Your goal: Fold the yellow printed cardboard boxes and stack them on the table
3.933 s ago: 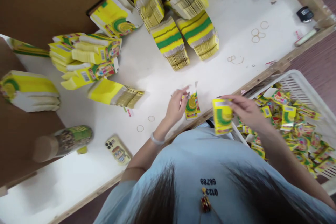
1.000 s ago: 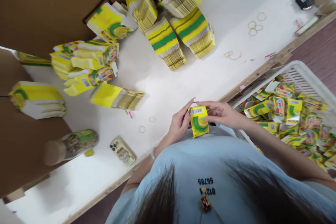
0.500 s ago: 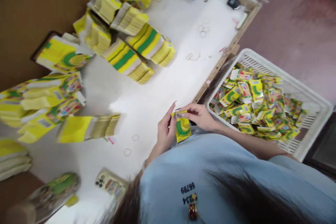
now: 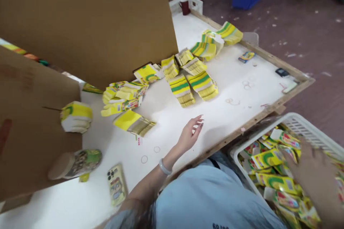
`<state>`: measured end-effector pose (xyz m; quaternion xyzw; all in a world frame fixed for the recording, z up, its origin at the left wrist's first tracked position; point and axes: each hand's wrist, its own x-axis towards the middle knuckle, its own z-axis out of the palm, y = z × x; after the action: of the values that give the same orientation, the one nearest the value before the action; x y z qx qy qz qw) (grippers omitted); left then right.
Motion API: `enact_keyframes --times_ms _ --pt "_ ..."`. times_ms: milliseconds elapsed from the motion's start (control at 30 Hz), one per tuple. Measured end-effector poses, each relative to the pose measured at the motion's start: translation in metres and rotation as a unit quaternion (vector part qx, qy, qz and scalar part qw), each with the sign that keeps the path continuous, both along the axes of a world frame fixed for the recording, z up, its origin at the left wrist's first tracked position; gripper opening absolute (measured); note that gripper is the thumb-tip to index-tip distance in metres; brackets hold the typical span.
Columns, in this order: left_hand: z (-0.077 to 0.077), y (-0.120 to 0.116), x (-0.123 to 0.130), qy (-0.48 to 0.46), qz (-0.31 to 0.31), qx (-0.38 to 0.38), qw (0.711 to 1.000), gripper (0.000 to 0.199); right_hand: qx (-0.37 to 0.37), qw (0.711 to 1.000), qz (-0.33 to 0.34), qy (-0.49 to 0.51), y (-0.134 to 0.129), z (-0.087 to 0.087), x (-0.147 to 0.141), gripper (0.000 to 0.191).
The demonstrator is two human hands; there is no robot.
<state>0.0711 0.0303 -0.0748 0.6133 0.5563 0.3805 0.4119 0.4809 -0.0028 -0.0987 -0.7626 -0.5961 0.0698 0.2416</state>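
Observation:
My left hand (image 4: pixel 190 133) hangs over the white table with its fingers apart and nothing in them; a pale bangle (image 4: pixel 165 167) rings the wrist. At the lower right, my right hand (image 4: pixel 309 168) is over the white plastic basket (image 4: pixel 291 117), right at the small yellow-green boxes (image 4: pixel 268 158) heaped inside. Motion smears its fingers, so a hold on any box cannot be made out. Nearest to my left hand on the table are bundles of flat yellow, green and white cartons (image 4: pixel 180 89), standing in stacks.
Tall brown cardboard (image 4: pixel 94 18) rises behind the table (image 4: pixel 172 139). At the left lie a phone (image 4: pixel 116 185) and a jar (image 4: pixel 87 161). Rubber bands (image 4: pixel 144 159) are scattered about. A small blue-yellow box (image 4: pixel 246 57) is near the wooden rim (image 4: pixel 292 71); a dark mug (image 4: pixel 185 8) stands far back.
Both hands held a small yellow box together by my body. They have parted: my left moved forward empty, my right went to the basket. The view has tilted up and turned.

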Motion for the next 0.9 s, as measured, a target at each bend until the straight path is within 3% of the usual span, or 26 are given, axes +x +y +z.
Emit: enact_keyframes --times_ms 133,300,400,533,700,800,900 --pt "-0.004 -0.021 -0.007 0.001 0.054 -0.006 0.999 0.038 0.013 0.982 0.171 0.084 0.054 -0.015 -0.091 0.075" --pt "-0.002 -0.061 -0.016 0.007 0.114 -0.005 0.993 0.035 0.041 0.917 0.306 0.254 0.131 -0.021 -0.231 0.076" --pt "-0.006 -0.085 -0.022 0.01 0.176 -0.013 0.984 0.034 0.03 0.923 0.343 0.171 0.173 -0.005 -0.307 0.094" --pt "-0.014 -0.109 -0.023 0.004 0.232 -0.018 0.973 0.032 -0.072 0.947 0.312 0.014 0.212 0.019 -0.384 0.113" --pt "-0.016 -0.125 -0.024 -0.001 0.267 -0.015 0.964 0.033 -0.092 0.944 0.315 -0.043 0.221 0.023 -0.423 0.097" --pt "-0.018 -0.13 -0.029 -0.006 0.288 -0.016 0.957 0.033 -0.081 0.931 0.352 -0.05 0.212 0.021 -0.415 0.097" --pt "-0.021 -0.129 -0.04 -0.019 0.308 -0.007 0.951 0.034 -0.086 0.895 0.432 -0.07 0.19 0.018 -0.394 0.107"
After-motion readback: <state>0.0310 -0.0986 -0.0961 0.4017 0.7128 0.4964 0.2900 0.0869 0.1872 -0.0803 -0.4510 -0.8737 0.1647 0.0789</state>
